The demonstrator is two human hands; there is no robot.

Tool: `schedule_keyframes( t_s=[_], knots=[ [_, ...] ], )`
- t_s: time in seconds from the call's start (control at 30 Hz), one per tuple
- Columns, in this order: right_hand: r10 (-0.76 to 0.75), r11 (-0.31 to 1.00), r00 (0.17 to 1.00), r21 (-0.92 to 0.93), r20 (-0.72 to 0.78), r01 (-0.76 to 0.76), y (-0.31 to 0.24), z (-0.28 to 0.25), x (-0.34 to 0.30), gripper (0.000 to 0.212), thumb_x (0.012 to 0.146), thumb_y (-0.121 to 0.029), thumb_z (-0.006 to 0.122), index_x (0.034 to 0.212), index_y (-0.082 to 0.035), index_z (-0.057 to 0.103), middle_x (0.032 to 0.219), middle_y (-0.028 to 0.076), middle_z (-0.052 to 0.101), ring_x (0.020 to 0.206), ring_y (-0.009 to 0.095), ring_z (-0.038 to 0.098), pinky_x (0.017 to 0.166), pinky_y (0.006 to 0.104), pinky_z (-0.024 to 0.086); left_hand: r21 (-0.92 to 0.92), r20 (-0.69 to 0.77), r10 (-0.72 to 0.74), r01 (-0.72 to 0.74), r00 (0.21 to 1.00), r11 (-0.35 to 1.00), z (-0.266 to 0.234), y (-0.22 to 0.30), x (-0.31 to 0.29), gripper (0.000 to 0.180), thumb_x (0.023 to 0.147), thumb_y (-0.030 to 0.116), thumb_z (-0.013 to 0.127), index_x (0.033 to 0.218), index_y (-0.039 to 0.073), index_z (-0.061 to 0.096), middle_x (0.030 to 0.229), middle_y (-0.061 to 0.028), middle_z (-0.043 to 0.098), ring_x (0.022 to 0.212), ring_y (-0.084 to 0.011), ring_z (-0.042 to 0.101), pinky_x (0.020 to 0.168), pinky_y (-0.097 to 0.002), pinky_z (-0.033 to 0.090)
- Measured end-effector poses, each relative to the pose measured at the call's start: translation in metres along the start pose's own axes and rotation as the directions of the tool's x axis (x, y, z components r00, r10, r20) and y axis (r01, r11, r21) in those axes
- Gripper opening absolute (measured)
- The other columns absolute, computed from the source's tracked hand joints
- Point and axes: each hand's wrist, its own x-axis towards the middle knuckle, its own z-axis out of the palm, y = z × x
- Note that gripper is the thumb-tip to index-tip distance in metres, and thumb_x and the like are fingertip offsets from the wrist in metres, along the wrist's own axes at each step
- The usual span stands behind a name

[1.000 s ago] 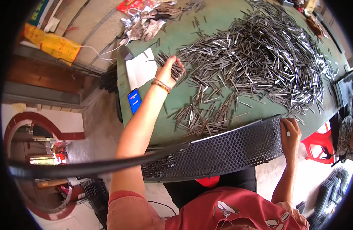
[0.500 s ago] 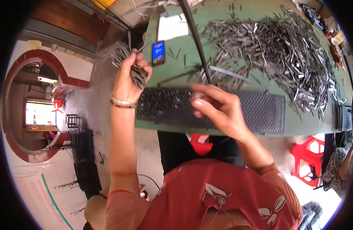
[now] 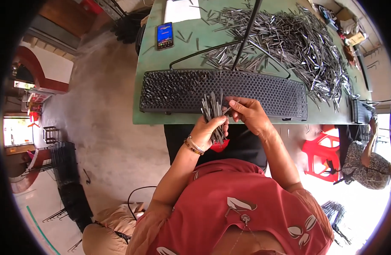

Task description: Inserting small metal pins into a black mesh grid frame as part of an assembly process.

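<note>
A bunch of thin dark flat strips [image 3: 211, 107] is gripped in my left hand [image 3: 206, 131], just in front of a long black rack. My right hand [image 3: 251, 114] is beside the bunch, its thumb and fingertips pinched together on what looks like one strip at the bunch's edge. The rack [image 3: 259, 94] is full of small holes and lies along the table's near edge. Strips stand packed in the holes at its left end, while holes at the right show bare. A black rod handle [image 3: 245, 38] rises from its far side.
Loose strips lie in a large pile [image 3: 297, 51] on the green table [image 3: 157, 59]. A phone [image 3: 165, 35] and white paper [image 3: 182, 10] are at the far left. Red stools [image 3: 320, 155] and another person [image 3: 367, 163], beside another rack [image 3: 362, 111], are at the right.
My left hand has brought the bunch from the left, beyond the rack's end, to the front of the rack. My right hand has drawn back toward me and met the bunch. The view has shifted.
</note>
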Motion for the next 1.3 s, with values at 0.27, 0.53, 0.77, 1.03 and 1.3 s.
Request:
schedule_keyframes(
  t_s=[0.27, 0.53, 0.77, 1.03, 1.3],
  knots=[
    [-0.322, 0.819, 0.930, -0.546, -0.177, 0.180, -0.016, 0.006, 0.025, 0.026, 0.087, -0.014, 0.062, 0.108, 0.002, 0.062, 0.068, 0.002, 0.058, 0.060, 0.007, 0.054, 0.052, 0.0214, 0.042, -0.009, -0.068, -0.030, 0.030, 0.997, 1.000, -0.022, -0.007, 0.007, 0.035, 0.084, 0.013, 0.062, 0.116, 0.004, 0.050, 0.080, -0.0050, 0.059, 0.064, -0.0135, 0.056, 0.057, -0.0288, 0.048],
    [-0.737, 0.283, 0.661, -0.825, 0.139, 0.489, -0.029, -0.002, 0.084, 0.022, 0.085, -0.009, 0.062, 0.106, 0.000, 0.061, 0.085, 0.011, 0.060, 0.067, 0.017, 0.058, 0.059, 0.0271, 0.045, -0.074, -0.098, -0.176, 0.169, 0.980, 0.983, -0.027, -0.006, 0.006, 0.024, 0.085, 0.015, 0.060, 0.106, 0.004, 0.053, 0.078, -0.0045, 0.057, 0.061, -0.0113, 0.054, 0.055, -0.0265, 0.047],
    [-0.755, 0.104, 0.597, -0.850, 0.271, 0.517, -0.022, -0.002, 0.087, 0.021, 0.084, -0.007, 0.062, 0.104, 0.000, 0.061, 0.086, 0.014, 0.059, 0.070, 0.030, 0.059, 0.063, 0.0343, 0.047, -0.007, -0.052, -0.203, 0.203, 0.978, 0.979, -0.032, -0.006, 0.000, 0.018, 0.084, 0.017, 0.061, 0.096, 0.004, 0.057, 0.075, -0.0044, 0.058, 0.061, -0.0121, 0.056, 0.055, -0.0251, 0.048],
    [-0.696, 0.068, 0.633, -0.846, 0.340, 0.529, -0.027, 0.009, 0.096, 0.025, 0.086, -0.007, 0.059, 0.110, 0.000, 0.057, 0.088, 0.016, 0.057, 0.075, 0.036, 0.057, 0.064, 0.0392, 0.046, 0.045, -0.043, -0.183, 0.184, 0.982, 0.982, -0.035, -0.005, 0.000, 0.018, 0.086, 0.015, 0.058, 0.099, 0.004, 0.053, 0.077, -0.0040, 0.054, 0.058, -0.0089, 0.052, 0.048, -0.0235, 0.045],
    [-0.667, 0.044, 0.651, -0.853, 0.362, 0.519, -0.019, 0.005, 0.103, 0.025, 0.087, -0.008, 0.057, 0.112, -0.001, 0.056, 0.090, 0.016, 0.056, 0.078, 0.037, 0.058, 0.065, 0.0409, 0.047, -0.039, 0.036, -0.194, 0.196, 0.980, 0.980, -0.040, -0.002, -0.001, 0.023, 0.085, 0.015, 0.058, 0.104, 0.004, 0.053, 0.077, -0.0032, 0.054, 0.058, -0.0091, 0.050, 0.048, -0.0233, 0.041]
  ],
)
